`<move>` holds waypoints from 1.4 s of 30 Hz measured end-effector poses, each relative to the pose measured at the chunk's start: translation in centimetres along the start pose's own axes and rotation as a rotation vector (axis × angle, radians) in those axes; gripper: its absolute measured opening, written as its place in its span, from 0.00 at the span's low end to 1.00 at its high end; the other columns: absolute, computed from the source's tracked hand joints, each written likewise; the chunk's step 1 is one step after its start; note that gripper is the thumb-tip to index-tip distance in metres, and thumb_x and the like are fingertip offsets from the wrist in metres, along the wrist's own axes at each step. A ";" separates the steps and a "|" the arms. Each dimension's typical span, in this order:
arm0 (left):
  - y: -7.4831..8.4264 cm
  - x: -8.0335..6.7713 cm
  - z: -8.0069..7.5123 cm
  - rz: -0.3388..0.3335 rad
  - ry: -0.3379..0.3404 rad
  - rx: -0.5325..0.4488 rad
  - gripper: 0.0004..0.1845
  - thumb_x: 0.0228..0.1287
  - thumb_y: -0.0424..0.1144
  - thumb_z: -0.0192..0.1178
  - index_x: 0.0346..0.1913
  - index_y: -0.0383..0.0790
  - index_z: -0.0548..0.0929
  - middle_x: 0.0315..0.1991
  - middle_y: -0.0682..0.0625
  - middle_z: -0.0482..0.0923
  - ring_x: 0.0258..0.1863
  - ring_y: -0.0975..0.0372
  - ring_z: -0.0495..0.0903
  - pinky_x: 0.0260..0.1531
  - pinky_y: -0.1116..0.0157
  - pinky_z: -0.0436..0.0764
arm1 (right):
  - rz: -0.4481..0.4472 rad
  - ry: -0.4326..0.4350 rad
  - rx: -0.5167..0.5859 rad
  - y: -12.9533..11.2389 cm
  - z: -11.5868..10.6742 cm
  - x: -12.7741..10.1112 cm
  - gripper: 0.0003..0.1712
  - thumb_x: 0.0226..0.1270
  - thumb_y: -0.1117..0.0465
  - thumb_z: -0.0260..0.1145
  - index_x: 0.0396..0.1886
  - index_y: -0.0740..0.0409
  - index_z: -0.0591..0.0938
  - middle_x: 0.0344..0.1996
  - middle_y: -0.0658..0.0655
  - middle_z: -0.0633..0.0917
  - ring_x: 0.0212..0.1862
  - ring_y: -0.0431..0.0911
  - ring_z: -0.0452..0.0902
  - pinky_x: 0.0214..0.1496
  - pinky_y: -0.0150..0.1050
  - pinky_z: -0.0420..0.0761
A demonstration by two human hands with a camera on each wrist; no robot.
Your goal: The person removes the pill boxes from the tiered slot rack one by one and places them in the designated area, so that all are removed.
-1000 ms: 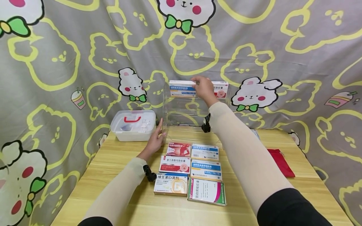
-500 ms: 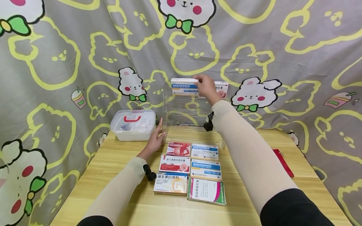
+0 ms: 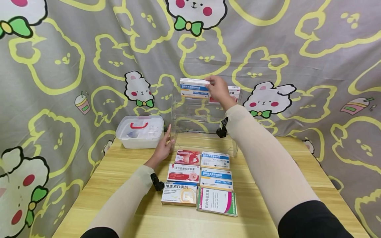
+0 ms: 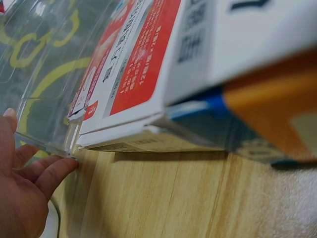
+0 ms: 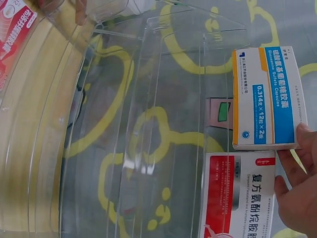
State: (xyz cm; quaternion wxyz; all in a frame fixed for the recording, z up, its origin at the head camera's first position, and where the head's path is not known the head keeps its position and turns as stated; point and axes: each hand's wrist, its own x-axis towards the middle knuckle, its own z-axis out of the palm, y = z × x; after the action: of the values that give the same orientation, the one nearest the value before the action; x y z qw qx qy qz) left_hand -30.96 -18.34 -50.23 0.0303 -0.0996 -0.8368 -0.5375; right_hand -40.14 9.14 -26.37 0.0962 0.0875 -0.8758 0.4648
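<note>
My right hand (image 3: 220, 90) pinches the right end of a white, blue and orange medicine box (image 3: 193, 88) at the top tier of a clear, stepped display rack (image 3: 205, 135). In the right wrist view, thumb and fingers grip one end of this box (image 5: 267, 99), its printed front facing out. Just right of it, a red and white medicine box (image 3: 234, 93) stands in the top tier, partly behind my right hand. My left hand (image 3: 162, 150) touches the rack's left side, fingers extended, and in the left wrist view its fingertips lie at the clear panel's edge.
Several medicine boxes lie in two columns before the rack, with a vitamin D box (image 3: 179, 194) and a green and white box (image 3: 217, 202) nearest me. A lidded plastic case (image 3: 140, 140) with a red handle stands left of the rack. A patterned curtain (image 3: 262, 39) hangs behind.
My right hand has raised the blue and white medicine box and shifted slightly right, so the box sits higher against the rack's top. The left hand has stayed in place.
</note>
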 end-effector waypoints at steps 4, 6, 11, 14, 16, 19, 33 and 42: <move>0.1 -0.1 0.0 -0.003 0.000 -0.013 0.41 0.83 0.35 0.47 0.83 0.72 0.40 0.75 0.28 0.62 0.24 0.58 0.68 0.28 0.63 0.77 | 0.016 0.000 0.007 -0.3 -0.3 -0.1 0.20 0.82 0.60 0.58 0.68 0.50 0.79 0.63 0.55 0.80 0.63 0.48 0.77 0.55 0.41 0.78; 0.1 -0.1 0.0 -0.001 -0.002 -0.016 0.41 0.83 0.34 0.47 0.83 0.72 0.40 0.75 0.29 0.62 0.23 0.58 0.68 0.27 0.63 0.76 | 0.027 0.002 0.010 -0.4 -0.5 -0.1 0.20 0.82 0.60 0.57 0.69 0.50 0.79 0.64 0.55 0.80 0.63 0.48 0.77 0.52 0.40 0.78; 0.1 0.0 0.1 0.001 -0.007 -0.013 0.41 0.83 0.34 0.47 0.83 0.71 0.39 0.74 0.28 0.62 0.23 0.58 0.67 0.26 0.65 0.75 | 0.027 0.014 0.030 -0.9 -0.8 -0.5 0.19 0.82 0.60 0.56 0.68 0.51 0.79 0.63 0.55 0.80 0.62 0.48 0.79 0.51 0.39 0.79; 0.0 0.1 0.1 -0.001 -0.006 -0.014 0.41 0.83 0.34 0.47 0.84 0.69 0.39 0.74 0.27 0.62 0.24 0.57 0.68 0.25 0.65 0.75 | 0.012 0.017 0.027 -1.2 -1.0 -0.8 0.18 0.82 0.60 0.57 0.66 0.52 0.80 0.61 0.56 0.80 0.62 0.48 0.79 0.53 0.40 0.80; 0.0 0.1 0.1 -0.001 -0.008 -0.014 0.41 0.83 0.33 0.47 0.84 0.68 0.39 0.75 0.27 0.61 0.24 0.55 0.69 0.26 0.65 0.76 | -0.003 0.015 0.026 -1.3 -1.0 -1.1 0.18 0.82 0.60 0.58 0.66 0.53 0.80 0.60 0.56 0.81 0.62 0.48 0.79 0.55 0.41 0.80; 0.0 0.1 0.1 0.000 -0.006 -0.010 0.41 0.83 0.33 0.47 0.84 0.68 0.39 0.75 0.27 0.61 0.25 0.54 0.70 0.26 0.65 0.76 | -0.032 0.002 0.038 -1.2 -1.0 -1.6 0.17 0.81 0.61 0.59 0.65 0.54 0.81 0.59 0.57 0.82 0.61 0.49 0.81 0.55 0.42 0.81; -0.1 0.1 0.1 0.005 0.010 -0.003 0.41 0.83 0.34 0.48 0.84 0.66 0.41 0.74 0.28 0.62 0.25 0.55 0.70 0.25 0.66 0.76 | -0.141 -0.073 0.015 0.5 -0.7 -5.2 0.19 0.79 0.61 0.62 0.65 0.56 0.82 0.57 0.60 0.81 0.54 0.52 0.80 0.50 0.45 0.80; 0.0 0.0 0.1 -0.017 0.007 -0.011 0.40 0.83 0.37 0.47 0.83 0.72 0.41 0.74 0.30 0.64 0.25 0.55 0.70 0.28 0.61 0.78 | -0.203 -0.118 -0.002 2.4 -0.1 -8.8 0.17 0.78 0.61 0.63 0.62 0.57 0.83 0.54 0.59 0.82 0.54 0.52 0.80 0.51 0.48 0.81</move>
State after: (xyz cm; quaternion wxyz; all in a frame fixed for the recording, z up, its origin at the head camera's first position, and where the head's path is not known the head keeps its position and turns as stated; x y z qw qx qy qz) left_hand -30.97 -18.26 -50.23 0.0283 -0.0906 -0.8345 -0.5428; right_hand -32.25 11.10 -30.39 0.0910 0.2031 -0.8670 0.4458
